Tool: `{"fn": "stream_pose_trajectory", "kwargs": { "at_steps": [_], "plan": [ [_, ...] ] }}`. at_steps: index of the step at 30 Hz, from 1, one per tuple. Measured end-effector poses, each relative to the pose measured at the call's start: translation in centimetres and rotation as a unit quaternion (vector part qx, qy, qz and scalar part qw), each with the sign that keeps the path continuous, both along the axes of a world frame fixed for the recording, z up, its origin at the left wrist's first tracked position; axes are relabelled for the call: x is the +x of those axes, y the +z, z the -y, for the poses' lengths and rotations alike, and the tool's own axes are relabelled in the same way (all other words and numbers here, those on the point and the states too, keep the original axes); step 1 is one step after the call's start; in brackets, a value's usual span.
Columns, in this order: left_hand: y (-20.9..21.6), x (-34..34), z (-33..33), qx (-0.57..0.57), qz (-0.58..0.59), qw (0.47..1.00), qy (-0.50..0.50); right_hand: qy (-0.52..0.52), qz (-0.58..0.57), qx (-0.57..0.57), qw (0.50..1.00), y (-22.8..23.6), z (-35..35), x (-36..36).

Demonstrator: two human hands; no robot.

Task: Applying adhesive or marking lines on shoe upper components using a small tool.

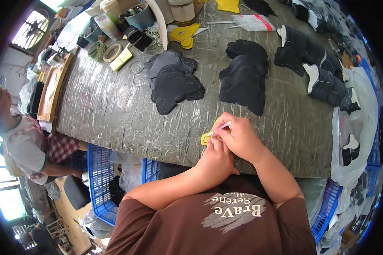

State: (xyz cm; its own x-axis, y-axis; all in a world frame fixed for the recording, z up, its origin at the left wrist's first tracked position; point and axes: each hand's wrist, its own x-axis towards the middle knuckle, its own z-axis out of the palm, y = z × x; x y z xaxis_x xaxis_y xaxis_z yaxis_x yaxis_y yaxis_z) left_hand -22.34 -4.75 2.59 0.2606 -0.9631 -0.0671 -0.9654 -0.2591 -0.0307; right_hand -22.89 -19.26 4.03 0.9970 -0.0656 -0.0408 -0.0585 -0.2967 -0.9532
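Observation:
Close to the near edge of the table, my right hand (pixel 242 137) is closed round a slim white pen (pixel 222 128). The pen's tip points down at a small yellow template (pixel 205 138) with a cut-out slot. My left hand (pixel 216 158) has its fingers bent together and pressed on that template, holding it against the tabletop. Both hands cover much of the template, so what lies under it is hidden. Just beyond my hands lie a stack of black cut pieces (pixel 244 80) and, to its left, another stack (pixel 175 87) with pale outlines drawn on them.
The grey table (pixel 110 102) has a wrinkled surface. Tubs (pixel 140 17), a tape roll (pixel 112 52) and more yellow templates (pixel 185 34) sit at the back. Bundled dark pieces (pixel 327 83) line the right side. Blue crates (pixel 101 182) stand below the edge; another person (pixel 27 144) is at left.

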Motion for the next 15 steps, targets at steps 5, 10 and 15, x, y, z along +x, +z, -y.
{"fn": "stream_pose_trajectory", "kwargs": {
  "at_steps": [5,10,15],
  "plan": [
    [0.38,0.09,-0.03,-0.025,0.011,1.000,0.003,-0.012,0.024,-0.032,0.999,0.04,0.16,0.03],
    [0.45,0.08,0.00,-0.038,0.017,0.999,0.007,-0.045,0.079,-0.061,0.994,-0.11,0.67,0.19],
    [0.18,0.00,0.00,-0.038,0.019,0.999,0.002,-0.024,0.055,-0.063,0.996,0.13,0.24,0.17]
  ]
}}
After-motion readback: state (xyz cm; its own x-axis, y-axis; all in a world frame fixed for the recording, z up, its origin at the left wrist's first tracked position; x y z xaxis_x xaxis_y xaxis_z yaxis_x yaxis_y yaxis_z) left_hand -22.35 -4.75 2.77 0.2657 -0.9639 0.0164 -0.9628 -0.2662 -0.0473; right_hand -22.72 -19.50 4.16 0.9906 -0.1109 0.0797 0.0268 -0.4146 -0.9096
